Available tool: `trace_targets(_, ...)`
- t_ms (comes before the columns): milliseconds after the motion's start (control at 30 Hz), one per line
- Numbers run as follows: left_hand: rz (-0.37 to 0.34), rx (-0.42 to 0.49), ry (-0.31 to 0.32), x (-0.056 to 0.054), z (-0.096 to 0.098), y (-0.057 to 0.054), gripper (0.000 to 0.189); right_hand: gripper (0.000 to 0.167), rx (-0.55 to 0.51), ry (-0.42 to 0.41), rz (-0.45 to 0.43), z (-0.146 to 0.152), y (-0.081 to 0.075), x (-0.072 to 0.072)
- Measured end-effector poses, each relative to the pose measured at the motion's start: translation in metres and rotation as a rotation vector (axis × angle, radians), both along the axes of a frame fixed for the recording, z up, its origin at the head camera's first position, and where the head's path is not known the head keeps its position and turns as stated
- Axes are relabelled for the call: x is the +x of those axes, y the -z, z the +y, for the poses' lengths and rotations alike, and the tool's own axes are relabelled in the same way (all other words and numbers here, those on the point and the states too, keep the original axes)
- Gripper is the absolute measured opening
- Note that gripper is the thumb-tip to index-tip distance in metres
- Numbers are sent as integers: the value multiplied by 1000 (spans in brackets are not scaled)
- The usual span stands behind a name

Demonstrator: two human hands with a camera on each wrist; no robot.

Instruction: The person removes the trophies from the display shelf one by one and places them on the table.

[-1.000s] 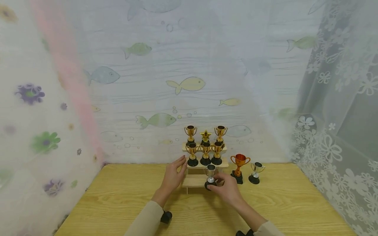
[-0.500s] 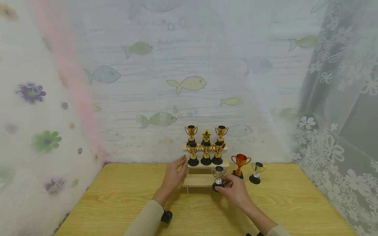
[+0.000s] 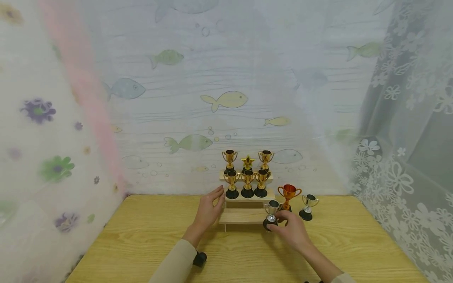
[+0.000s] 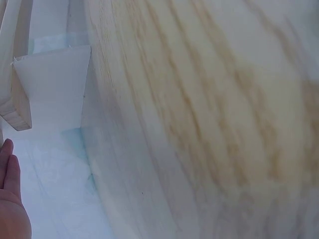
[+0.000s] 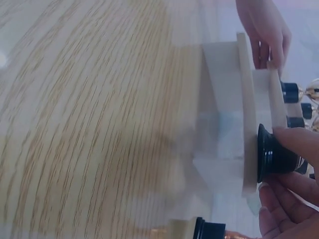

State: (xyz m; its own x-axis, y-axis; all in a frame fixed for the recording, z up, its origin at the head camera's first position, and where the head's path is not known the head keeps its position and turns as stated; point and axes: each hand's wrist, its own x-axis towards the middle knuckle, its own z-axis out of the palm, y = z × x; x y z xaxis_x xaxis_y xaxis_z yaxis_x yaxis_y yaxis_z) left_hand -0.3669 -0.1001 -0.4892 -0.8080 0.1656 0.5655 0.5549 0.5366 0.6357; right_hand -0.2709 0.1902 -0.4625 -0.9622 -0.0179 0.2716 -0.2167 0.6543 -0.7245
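My right hand pinches a small silver trophy cup by its black base, thumb on one side and fingers on the other. The cup is upright at the right end of the lowest step of a wooden tiered stand. In the right wrist view, the black base is close against that step; whether it touches cannot be told. My left hand has its fingers extended against the left end of the middle step. Gold trophy cups fill the middle step, and two more flank a gold star trophy on top.
An orange-bronze trophy cup stands right of the stand, partly behind my right hand. Farther right is another silver trophy cup. Everything rests on a wood-grain table, backed by a fish-patterned curtain.
My right hand has moved the silver trophy cup rightward, from right of the middle of the lowest step to its right end. My left hand has stayed at the stand's left side.
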Motion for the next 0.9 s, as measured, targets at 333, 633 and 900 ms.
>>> trace_targets(333, -2, 3, 4, 0, 0, -1, 38, 33, 30, 5, 8, 18, -2, 2)
trace_targets(633, 57, 0, 3, 0, 2, -3, 36, 35, 56, 25, 6, 37, 0, 1)
trace_targets(900, 49, -3, 0, 3, 2, -3, 36, 35, 68, 48, -20, 55, 8, -1)
